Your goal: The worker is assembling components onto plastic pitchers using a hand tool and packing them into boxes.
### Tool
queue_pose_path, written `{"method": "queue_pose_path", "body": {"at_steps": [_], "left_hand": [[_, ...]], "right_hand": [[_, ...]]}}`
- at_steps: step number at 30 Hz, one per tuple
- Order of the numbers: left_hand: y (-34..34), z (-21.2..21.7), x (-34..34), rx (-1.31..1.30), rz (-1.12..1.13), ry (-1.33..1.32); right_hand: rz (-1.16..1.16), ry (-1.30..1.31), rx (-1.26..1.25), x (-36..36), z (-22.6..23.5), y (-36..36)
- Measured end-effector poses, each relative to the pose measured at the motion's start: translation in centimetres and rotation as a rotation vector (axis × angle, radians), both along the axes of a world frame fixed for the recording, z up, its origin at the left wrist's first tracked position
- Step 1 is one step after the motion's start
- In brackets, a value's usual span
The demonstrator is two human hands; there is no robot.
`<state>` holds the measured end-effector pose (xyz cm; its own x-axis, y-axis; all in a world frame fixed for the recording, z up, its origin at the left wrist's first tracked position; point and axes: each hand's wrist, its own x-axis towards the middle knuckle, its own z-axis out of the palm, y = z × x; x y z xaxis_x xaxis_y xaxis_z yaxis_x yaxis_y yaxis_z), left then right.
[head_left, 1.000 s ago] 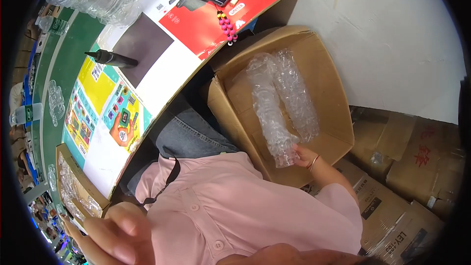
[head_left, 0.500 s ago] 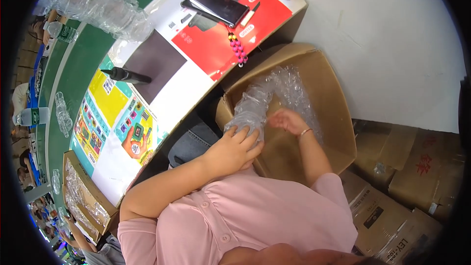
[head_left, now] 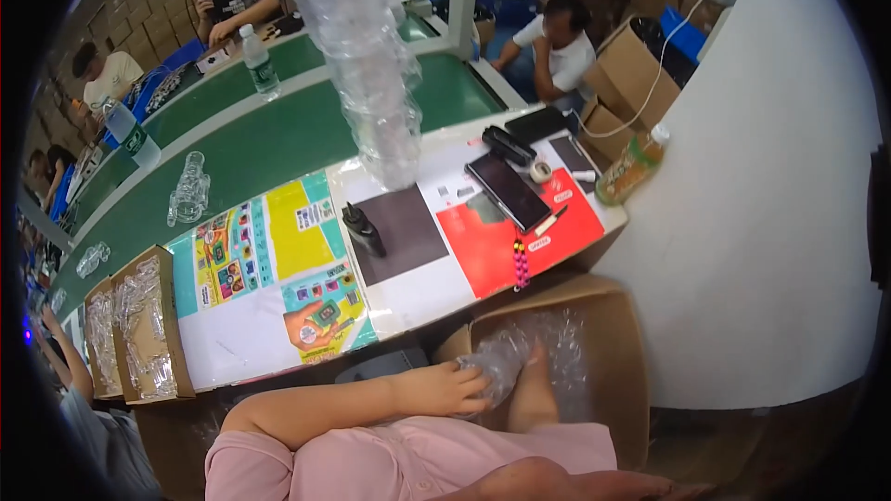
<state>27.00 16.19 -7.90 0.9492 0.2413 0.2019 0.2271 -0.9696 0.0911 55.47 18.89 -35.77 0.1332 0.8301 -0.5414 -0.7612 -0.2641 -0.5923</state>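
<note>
At the lower middle, my left hand [head_left: 449,391] curls its fingers over the near end of a stack of nested clear plastic shells [head_left: 497,358]. The stack lies slanting in the mouth of an open cardboard box [head_left: 603,311] beside the table. My right hand [head_left: 535,364] is down in the box against the far side of the stack. It is seen end-on, and its fingers are mostly hidden. More clear plastic shells [head_left: 566,343] lie deeper in the box, behind my right hand.
The table [head_left: 237,353] carries a tall clear plastic stack [head_left: 371,83], a black bottle [head_left: 364,230], a phone [head_left: 509,191] with a beaded strap, and a drink bottle [head_left: 633,165]. Shallow cartons [head_left: 148,329] of clear pieces stand left. A green conveyor [head_left: 269,148] runs behind; several people sit beyond.
The view has tilted up and turned, showing the conveyor and co-workers. My left hand stays on the plastic stack. My right hand has shifted in the box, its fingers now less visible.
</note>
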Motion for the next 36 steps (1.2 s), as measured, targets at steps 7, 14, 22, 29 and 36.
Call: {"method": "queue_pose_path", "body": {"at_steps": [7,14,22,29,36], "left_hand": [[-1.8,7.2,-7.6,0.193,-0.027,-0.029],[-6.8,9.1,-15.9,0.246,0.252,-0.315],[-8.9,5.2,-22.3,0.083,0.726,-0.673],[-5.2,3.2,-29.8,-0.437,1.069,-0.834],[-1.7,4.9,-35.9,-0.646,1.242,-0.635]], "right_hand": [[-0.040,0.122,0.175,0.0,8.6,-4.3],[-0.249,-0.071,0.519,-0.7,23.5,-5.1],[0.185,0.094,1.203,-12.3,45.0,-3.0],[0.354,-0.483,1.255,-32.2,55.6,3.4],[-0.035,-1.608,1.818,-48.0,58.3,6.6]]}}
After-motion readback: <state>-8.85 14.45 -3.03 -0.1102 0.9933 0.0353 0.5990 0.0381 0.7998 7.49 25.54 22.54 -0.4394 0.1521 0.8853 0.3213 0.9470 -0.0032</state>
